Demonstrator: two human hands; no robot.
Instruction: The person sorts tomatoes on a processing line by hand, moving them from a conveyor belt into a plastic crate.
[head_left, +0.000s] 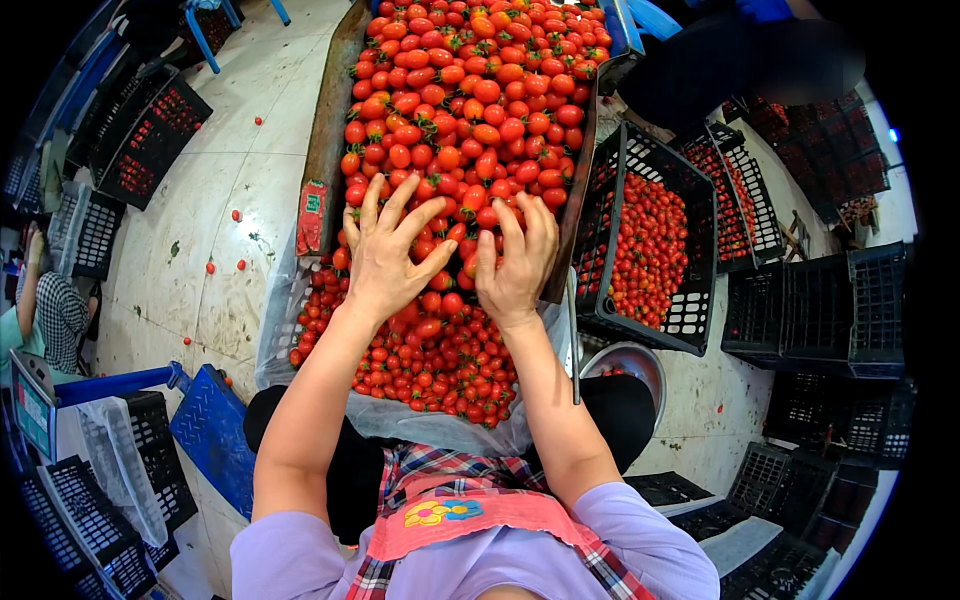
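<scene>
Red cherry tomatoes (480, 112), some with green stems, fill a long trough with a worn wooden side (330, 127). My left hand (394, 247) rests on the tomatoes at the trough's lower end, fingers spread. Beside it, my right hand (517, 259) touches the tomatoes with its fingers apart and curved. Neither hand is closed around a tomato. Below the trough's mouth, more tomatoes (442, 367) lie in a container lined with translucent plastic (420, 424) between my knees. A few tomatoes between my hands look blurred. My palms hide what lies beneath them.
To the right stands a black plastic crate (652, 337) of tomatoes, near a metal bowl (645, 375). Stacked black crates (817, 315) line the right side. Loose tomatoes dot the tiled floor (217, 217). A blue platform scale (214, 442) is lower left. Other people sit upper right and far left.
</scene>
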